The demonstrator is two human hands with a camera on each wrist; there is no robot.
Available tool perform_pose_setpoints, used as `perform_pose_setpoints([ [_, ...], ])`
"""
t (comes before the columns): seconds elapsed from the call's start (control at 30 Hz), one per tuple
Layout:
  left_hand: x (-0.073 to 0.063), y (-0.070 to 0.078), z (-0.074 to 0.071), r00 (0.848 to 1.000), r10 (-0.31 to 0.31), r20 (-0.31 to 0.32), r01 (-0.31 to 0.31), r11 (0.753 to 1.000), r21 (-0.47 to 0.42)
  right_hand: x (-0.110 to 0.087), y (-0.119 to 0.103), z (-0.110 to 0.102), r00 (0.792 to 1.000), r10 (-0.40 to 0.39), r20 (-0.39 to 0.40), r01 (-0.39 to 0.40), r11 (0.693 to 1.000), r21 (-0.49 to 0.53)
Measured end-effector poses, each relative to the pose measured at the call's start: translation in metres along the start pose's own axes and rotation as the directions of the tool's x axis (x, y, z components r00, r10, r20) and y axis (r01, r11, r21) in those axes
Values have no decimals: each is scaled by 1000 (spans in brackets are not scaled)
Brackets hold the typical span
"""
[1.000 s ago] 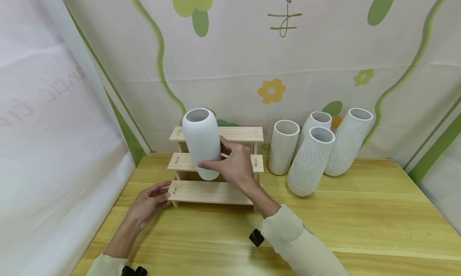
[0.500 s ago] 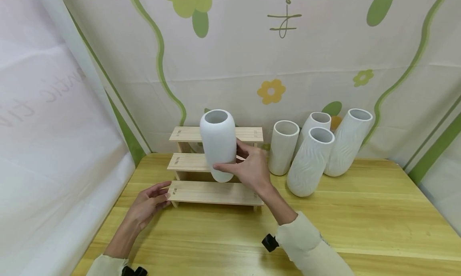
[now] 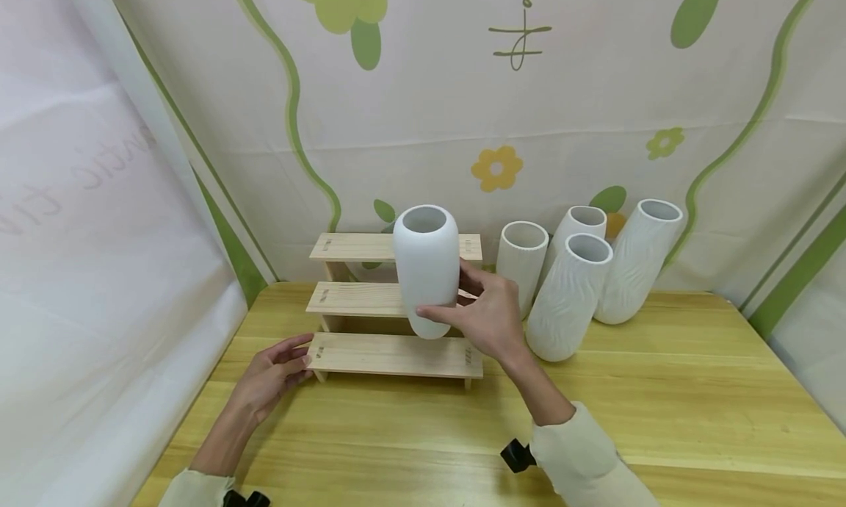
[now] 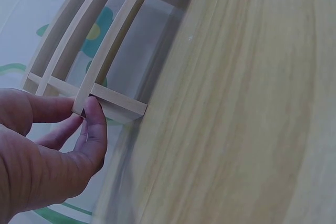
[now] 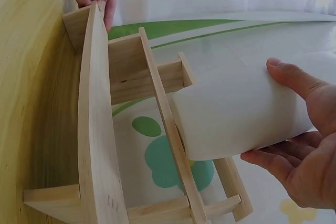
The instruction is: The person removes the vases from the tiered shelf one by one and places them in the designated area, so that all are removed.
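Observation:
My right hand [image 3: 487, 312] grips a smooth white vase [image 3: 426, 264] low on its body, thumb on the near side and fingers behind. The vase is upright, close over the right half of the middle step of a three-tier wooden display stand [image 3: 390, 354]. In the right wrist view the base of the vase [image 5: 231, 119] overlaps the edge of that middle board. At the stand's left end, my left hand [image 3: 272, 375] pinches the corner of the lowest board. The left wrist view shows thumb and fingers on either side of that corner [image 4: 80, 106].
Several white vases stand to the right on the wooden table [image 3: 595, 419]: a plain cylinder [image 3: 520, 264], a leaf-textured one [image 3: 568, 301] in front, a taller one [image 3: 637, 264] at far right and another [image 3: 581, 224] partly hidden. A patterned cloth [image 3: 423, 95] hangs behind.
My right hand has carried the smooth vase rightward along the stand, from its left half to its right half. My left hand stays at the lowest board's corner.

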State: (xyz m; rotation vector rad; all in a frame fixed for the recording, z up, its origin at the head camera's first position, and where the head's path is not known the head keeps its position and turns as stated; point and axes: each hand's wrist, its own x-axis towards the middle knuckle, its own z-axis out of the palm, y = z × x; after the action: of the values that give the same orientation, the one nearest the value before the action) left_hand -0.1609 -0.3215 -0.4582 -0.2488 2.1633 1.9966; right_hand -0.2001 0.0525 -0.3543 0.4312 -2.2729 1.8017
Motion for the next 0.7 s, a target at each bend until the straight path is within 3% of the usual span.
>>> perform_pose_setpoints([
  [0.7,0,0,1,1000,1,-5,-1,1000,9,-17,7,-24,994,-70,-89,59,992,-110],
])
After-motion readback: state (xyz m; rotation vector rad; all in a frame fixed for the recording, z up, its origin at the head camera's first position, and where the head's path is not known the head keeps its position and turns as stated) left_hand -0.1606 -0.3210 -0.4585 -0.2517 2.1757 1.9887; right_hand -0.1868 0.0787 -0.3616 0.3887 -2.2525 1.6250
